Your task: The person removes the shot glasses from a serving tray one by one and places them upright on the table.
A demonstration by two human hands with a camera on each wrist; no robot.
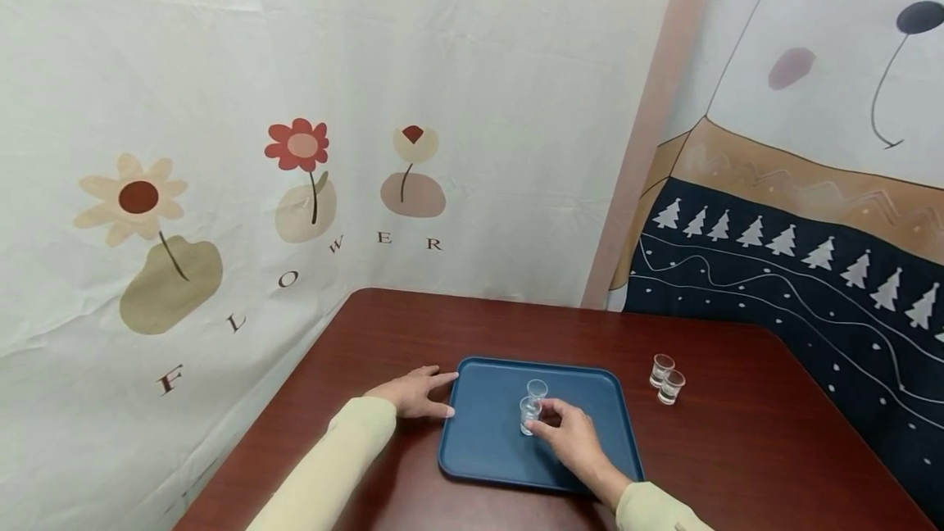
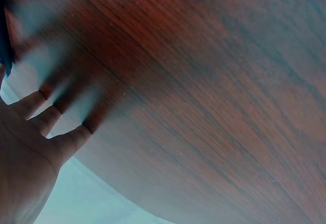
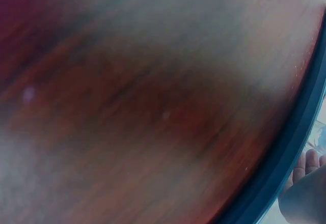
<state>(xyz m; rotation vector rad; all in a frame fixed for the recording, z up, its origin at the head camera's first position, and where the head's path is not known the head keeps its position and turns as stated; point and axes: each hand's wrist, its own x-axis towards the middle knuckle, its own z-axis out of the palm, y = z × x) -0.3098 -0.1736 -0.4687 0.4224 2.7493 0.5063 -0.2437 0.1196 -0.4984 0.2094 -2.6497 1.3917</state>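
A blue tray [image 1: 487, 453] lies on the table. My right hand [image 1: 578, 439] reaches over it and pinches a small clear shot glass [image 1: 527, 416] between thumb and fingers near the tray's middle. Just behind that glass stands a second shot glass [image 1: 537, 388]. At the tray's left edge my left hand [image 1: 419, 394] is spread, its straight fingers and thumb at the rim. The left wrist view shows the left hand [image 2: 30, 152] with extended fingers over the table. In the right wrist view, the right hand [image 3: 306, 175] is partly cut off beyond the tray rim [image 3: 277, 175].
Two more shot glasses, a farther one [image 1: 660, 370] and a nearer one [image 1: 671, 388], stand close together right of the tray on the dark red wooden table [image 1: 737, 449]. Printed cloths [image 1: 501, 105] hang behind and beside the table.
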